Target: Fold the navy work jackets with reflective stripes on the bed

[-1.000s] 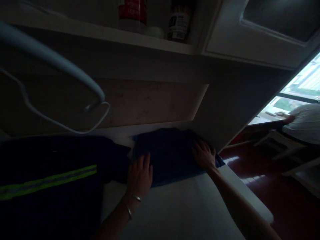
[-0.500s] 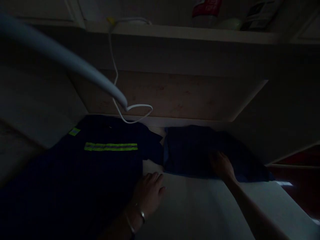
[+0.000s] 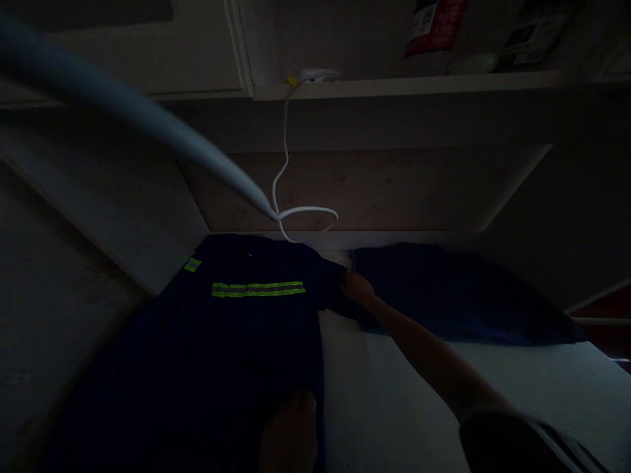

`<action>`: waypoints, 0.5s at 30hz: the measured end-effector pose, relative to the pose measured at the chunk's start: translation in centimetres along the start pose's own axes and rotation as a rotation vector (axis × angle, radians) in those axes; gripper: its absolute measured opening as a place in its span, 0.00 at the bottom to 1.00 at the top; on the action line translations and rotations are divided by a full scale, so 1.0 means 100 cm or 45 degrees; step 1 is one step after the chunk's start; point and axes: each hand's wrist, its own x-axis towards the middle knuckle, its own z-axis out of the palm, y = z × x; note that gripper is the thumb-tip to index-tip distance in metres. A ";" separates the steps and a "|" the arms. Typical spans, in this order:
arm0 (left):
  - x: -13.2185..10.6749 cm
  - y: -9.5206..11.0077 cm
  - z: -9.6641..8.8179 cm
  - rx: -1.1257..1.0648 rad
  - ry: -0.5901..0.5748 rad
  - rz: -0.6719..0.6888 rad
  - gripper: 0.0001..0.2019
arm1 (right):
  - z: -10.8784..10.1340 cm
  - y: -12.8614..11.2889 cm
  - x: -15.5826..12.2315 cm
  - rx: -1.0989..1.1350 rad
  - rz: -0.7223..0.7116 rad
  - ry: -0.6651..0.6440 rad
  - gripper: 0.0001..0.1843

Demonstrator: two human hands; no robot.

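A navy work shirt (image 3: 266, 328) with yellow-green reflective strips lies spread out on a white surface (image 3: 409, 394). At the end of its right-side sleeve, my right hand (image 3: 357, 289) has its fingers closed on the cloth. My left hand (image 3: 290, 427) rests low on the shirt near its right edge, fingers lying forward and flat, though they are very dark. To the right, just past the sleeve, lies a dark blue folded cloth (image 3: 458, 295), which my right forearm partly crosses.
A pale tube (image 3: 162, 131) slants in from the upper left, with a white cable (image 3: 315, 209) looping at its end. Above is a shelf (image 3: 384, 85) holding a red-labelled bottle (image 3: 436, 29). Panels enclose the left, back and right.
My right hand has moved left from the folded cloth to the shirt sleeve. My left hand has come back onto the lower shirt. The view has shifted left.
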 end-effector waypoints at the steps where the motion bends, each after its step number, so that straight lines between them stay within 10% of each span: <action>1: 0.000 -0.002 -0.001 -0.028 -0.022 0.005 0.23 | 0.000 -0.002 0.000 -0.002 -0.009 0.027 0.16; 9: -0.007 -0.004 -0.019 -0.031 0.010 -0.173 0.19 | -0.023 -0.013 -0.014 0.077 -0.037 0.316 0.24; 15: -0.001 -0.006 -0.019 -0.069 -0.104 0.052 0.20 | -0.053 -0.021 0.005 0.226 -0.135 0.344 0.18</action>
